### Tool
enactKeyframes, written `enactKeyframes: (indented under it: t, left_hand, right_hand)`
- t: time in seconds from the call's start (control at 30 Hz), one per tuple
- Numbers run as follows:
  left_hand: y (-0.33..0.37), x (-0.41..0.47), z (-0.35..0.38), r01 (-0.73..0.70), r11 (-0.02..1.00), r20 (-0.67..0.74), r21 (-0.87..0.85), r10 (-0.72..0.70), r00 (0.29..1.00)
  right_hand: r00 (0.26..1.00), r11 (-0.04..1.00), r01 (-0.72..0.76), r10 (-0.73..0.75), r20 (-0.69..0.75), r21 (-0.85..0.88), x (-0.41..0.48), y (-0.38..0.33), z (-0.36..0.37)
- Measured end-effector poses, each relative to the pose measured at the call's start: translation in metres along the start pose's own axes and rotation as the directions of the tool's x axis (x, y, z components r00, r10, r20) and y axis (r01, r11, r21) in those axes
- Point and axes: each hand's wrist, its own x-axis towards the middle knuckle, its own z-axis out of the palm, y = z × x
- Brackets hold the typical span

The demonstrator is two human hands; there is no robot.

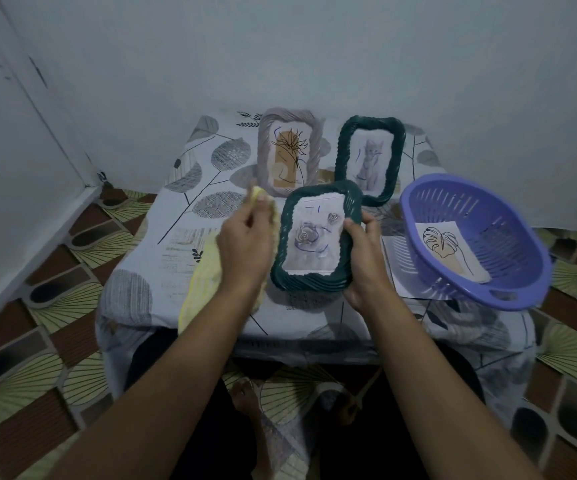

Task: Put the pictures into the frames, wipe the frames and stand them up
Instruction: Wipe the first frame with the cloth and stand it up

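Note:
My right hand (365,258) grips the right edge of a dark green frame (309,284) with a rose picture, tilted up above the table's middle. My left hand (245,244) holds a yellow cloth (204,282) against the frame's left edge; the cloth hangs down below my wrist. Behind, a grey frame (289,119) with a plant drawing and a second dark green frame (346,147) with a cat picture stand upright near the wall. A loose leaf picture (453,251) lies inside the purple basket (519,271).
The low table (162,237) wears a leaf-print cloth and stands against a pale wall. A sheet of paper (396,268) lies under the basket's left side. Patterned floor tiles surround the table. My feet show below its front edge.

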Motion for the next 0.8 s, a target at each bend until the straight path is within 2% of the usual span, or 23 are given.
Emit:
enactKeyframes:
  t: [0.07,0.13,0.2,0.27,0.33,0.37,0.43,0.5,0.57,0.63,0.7,0.77,0.8]
  left_hand:
    - [-0.001,-0.016,0.007,-0.167,0.967,0.228,0.191,0.122,0.966]
    - [-0.007,-0.030,0.015,-0.312,0.897,0.442,0.313,0.153,0.884]
    - [-0.015,-0.044,0.017,-0.435,0.848,0.598,0.305,0.185,0.780]
    - [-0.027,-0.050,0.013,-0.549,0.789,0.694,0.276,0.232,0.682]
    - [-0.037,-0.043,0.008,-0.646,0.704,0.745,0.295,0.254,0.617]
    - [-0.039,-0.036,0.006,-0.680,0.651,0.751,0.339,0.248,0.612]
    - [-0.039,-0.019,0.006,-0.674,0.582,0.715,0.456,0.212,0.666]
    - [-0.032,-0.004,0.008,-0.586,0.618,0.644,0.525,0.163,0.748]
    - [-0.025,0.000,0.010,-0.548,0.656,0.622,0.519,0.150,0.768]
    - [-0.022,-0.008,0.010,-0.608,0.650,0.681,0.455,0.186,0.708]
    - [-0.027,-0.023,0.007,-0.695,0.629,0.769,0.348,0.232,0.595]
    - [-0.039,-0.034,0.001,-0.768,0.581,0.815,0.270,0.287,0.503]
    - [-0.045,-0.036,-0.002,-0.797,0.538,0.815,0.274,0.310,0.490]
  right_hand:
    - [0.999,0.999,0.018,-0.020,0.049,0.049,-0.002,0.003,0.007]
    - [0.997,0.994,0.029,-0.037,0.070,0.105,-0.003,0.002,0.013]
    - [0.997,0.990,0.036,-0.045,0.062,0.133,-0.002,0.000,0.015]
    - [0.999,0.989,0.026,-0.032,0.040,0.144,-0.001,0.000,0.012]
    - [0.999,0.986,-0.013,0.007,0.036,0.165,-0.004,0.003,0.009]
    - [0.998,0.984,-0.044,0.035,0.053,0.175,-0.006,0.004,0.009]
    - [0.991,0.980,-0.094,0.075,0.112,0.174,-0.013,0.006,0.012]
    - [0.983,0.982,-0.101,0.074,0.166,0.158,-0.018,0.007,0.017]
    - [0.982,0.989,-0.069,0.044,0.185,0.131,-0.019,0.004,0.020]
    - [0.987,0.996,-0.014,0.000,0.162,0.085,-0.015,-0.001,0.019]
    - [0.994,0.998,0.021,-0.026,0.103,0.055,-0.008,-0.006,0.014]
    - [0.997,0.998,0.041,-0.045,0.069,0.054,-0.002,-0.011,0.008]
    - [0.996,0.996,0.040,-0.045,0.071,0.074,0.000,-0.012,0.005]
